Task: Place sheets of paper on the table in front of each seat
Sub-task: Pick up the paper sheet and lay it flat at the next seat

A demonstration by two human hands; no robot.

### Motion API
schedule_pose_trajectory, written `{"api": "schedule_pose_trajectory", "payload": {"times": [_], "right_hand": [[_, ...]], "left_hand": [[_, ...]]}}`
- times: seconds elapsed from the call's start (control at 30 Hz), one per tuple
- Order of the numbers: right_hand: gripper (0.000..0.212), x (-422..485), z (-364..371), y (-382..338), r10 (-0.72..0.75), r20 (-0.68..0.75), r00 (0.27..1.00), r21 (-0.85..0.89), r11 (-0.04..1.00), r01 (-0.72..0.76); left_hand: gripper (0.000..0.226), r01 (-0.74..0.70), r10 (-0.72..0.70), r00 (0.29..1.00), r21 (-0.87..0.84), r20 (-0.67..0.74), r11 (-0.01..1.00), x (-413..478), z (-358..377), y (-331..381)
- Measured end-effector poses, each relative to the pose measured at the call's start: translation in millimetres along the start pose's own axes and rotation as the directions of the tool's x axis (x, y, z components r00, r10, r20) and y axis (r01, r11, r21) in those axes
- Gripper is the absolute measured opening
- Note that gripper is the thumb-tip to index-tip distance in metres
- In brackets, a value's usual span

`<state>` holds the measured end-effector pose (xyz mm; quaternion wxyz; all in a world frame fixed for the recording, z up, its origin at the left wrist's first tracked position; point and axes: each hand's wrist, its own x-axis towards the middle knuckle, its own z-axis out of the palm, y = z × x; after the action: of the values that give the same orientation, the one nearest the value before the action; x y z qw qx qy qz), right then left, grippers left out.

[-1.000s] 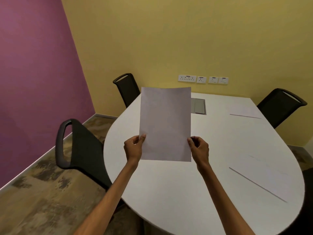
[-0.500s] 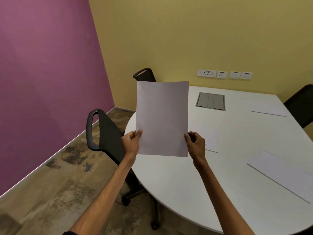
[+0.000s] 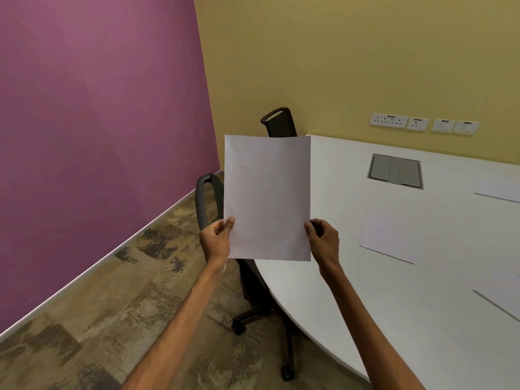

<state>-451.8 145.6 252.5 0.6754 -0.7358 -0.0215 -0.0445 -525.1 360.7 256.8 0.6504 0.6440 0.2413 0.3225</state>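
I hold a blank white sheet of paper (image 3: 267,197) upright in the air. My left hand (image 3: 216,240) pinches its lower left edge and my right hand (image 3: 323,240) pinches its lower right edge. The sheet hangs over the left rim of the white table (image 3: 351,299) and hides most of a black chair (image 3: 209,201) tucked there. Three other sheets lie flat on the table: one in the middle (image 3: 391,235), one at the far right (image 3: 498,192), one at the near right edge of view (image 3: 501,296).
A second black chair (image 3: 278,122) stands at the table's far left by the yellow wall. A grey cable hatch (image 3: 395,170) is set into the tabletop. Wall sockets (image 3: 422,125) sit above the table. The purple wall (image 3: 98,136) and patterned floor (image 3: 112,319) lie to my left.
The view has swung left, so the table has slid right and more purple wall and floor show. My hands still hold the sheet upright, now over the near left chair.
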Motion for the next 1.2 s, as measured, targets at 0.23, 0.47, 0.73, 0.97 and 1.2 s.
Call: {"api": "schedule_pose_trajectory", "payload": {"times": [0.23,0.47,0.73,0.97,1.2], "right_hand": [[0.012,-4.2,104.2,-13.2,-0.004,-0.022,1.000,-0.003,1.000,0.004],[0.010,-2.1,202.2,-24.2,-0.024,-0.060,0.998,-0.020,1.000,0.023],[0.020,21.6,274.9,-17.5,0.003,-0.027,1.000,-0.034,0.999,-0.003],[0.019,82.0,329.0,-4.4,0.012,-0.072,0.997,0.002,1.000,-0.012],[0.012,170.0,350.2,2.3,0.016,-0.169,0.985,0.004,1.000,-0.016]], "left_hand": [[0.024,0.001,-0.001,1.000,0.008,0.012,1.000,73.1,-70.0,-4.8],[0.021,-0.038,0.039,0.999,0.045,-0.033,0.998,134.1,-134.0,-9.4],[0.019,0.002,0.000,0.999,0.050,-0.038,0.999,207.6,-161.6,-27.2],[0.023,0.002,-0.004,1.000,0.060,0.030,0.998,288.3,-143.9,-40.7],[0.026,-0.041,0.022,0.981,0.096,0.192,0.995,395.8,-90.0,-42.4]]}}
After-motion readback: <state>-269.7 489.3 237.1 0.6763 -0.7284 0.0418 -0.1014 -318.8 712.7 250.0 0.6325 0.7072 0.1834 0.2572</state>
